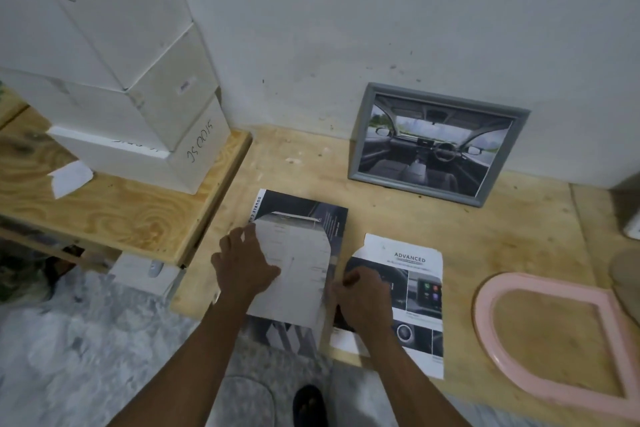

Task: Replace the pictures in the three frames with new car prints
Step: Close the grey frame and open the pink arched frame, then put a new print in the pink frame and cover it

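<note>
While the grey frame (438,144) already leans against the wall with a car-interior print in it, the work in hand looks like readying the next print: both hands are on a brochure page (298,253) lying flat at the front of the bench (450,218). The left hand (242,267) lies spread and flat on the page's pale folded part, pressing it down and gripping nothing. The right hand (360,298) has its fingers curled at the page's right edge, seemingly pinching it, though the view is too soft to be sure. A second sheet (412,288), headed ADVANCED and showing dashboard pictures, lies just beside it, partly under that hand. An empty pink frame (554,333) rests flat toward the right; a 3rd frame is not clearly visible. Next, I judge, the page must be folded or trimmed squarely to the opening of the pink frame, with the left hand holding it steady. The bench is bare plywood against a scuffed white wall; white boxes (114,80) with handwritten codes are stacked on a lower wooden shelf (121,211) to the left, and the floor is mottled grey.
</note>
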Demonstrator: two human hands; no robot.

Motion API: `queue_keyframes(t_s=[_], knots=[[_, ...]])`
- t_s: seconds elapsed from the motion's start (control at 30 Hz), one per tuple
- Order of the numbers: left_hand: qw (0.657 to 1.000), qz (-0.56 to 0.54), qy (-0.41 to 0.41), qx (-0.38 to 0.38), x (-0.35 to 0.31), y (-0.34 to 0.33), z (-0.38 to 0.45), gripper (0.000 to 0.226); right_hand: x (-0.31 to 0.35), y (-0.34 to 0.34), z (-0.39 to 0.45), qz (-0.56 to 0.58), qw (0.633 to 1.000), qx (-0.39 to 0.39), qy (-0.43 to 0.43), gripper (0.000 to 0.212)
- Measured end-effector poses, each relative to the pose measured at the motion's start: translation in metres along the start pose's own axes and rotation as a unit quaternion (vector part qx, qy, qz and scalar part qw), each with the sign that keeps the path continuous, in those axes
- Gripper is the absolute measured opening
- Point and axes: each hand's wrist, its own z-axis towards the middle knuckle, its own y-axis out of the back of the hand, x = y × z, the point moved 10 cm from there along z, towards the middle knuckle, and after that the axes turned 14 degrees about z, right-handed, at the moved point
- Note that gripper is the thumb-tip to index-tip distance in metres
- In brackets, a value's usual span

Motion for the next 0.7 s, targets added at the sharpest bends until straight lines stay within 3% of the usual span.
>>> queue_keyframes(t_s=[0.17, 0.27, 0.37, 0.5, 0.7], knots=[[0.993, -0.094, -0.056, -0.031, -0.068, 0.002, -0.028, 0.065, -0.025, 0.086, 0.002, -0.009, 0.996, -0.091, -0.007, 0.019], [0.989, -0.112, -0.093, 0.005, -0.116, -0.014, -0.048, 0.054, -0.052, 0.127, -0.001, -0.036, 0.988, -0.143, -0.032, 0.040], [0.992, -0.061, -0.110, 0.020, -0.147, -0.030, -0.062, 0.062, -0.077, 0.137, -0.003, -0.044, 0.988, -0.132, -0.065, 0.057], [0.995, -0.023, -0.091, 0.014, -0.157, -0.041, -0.066, 0.068, -0.086, 0.136, -0.003, -0.036, 0.990, -0.122, -0.056, 0.056], [0.990, -0.121, -0.062, 0.036, -0.159, -0.041, -0.064, 0.062, -0.096, 0.135, 0.004, -0.001, 0.990, -0.128, -0.056, 0.054]])
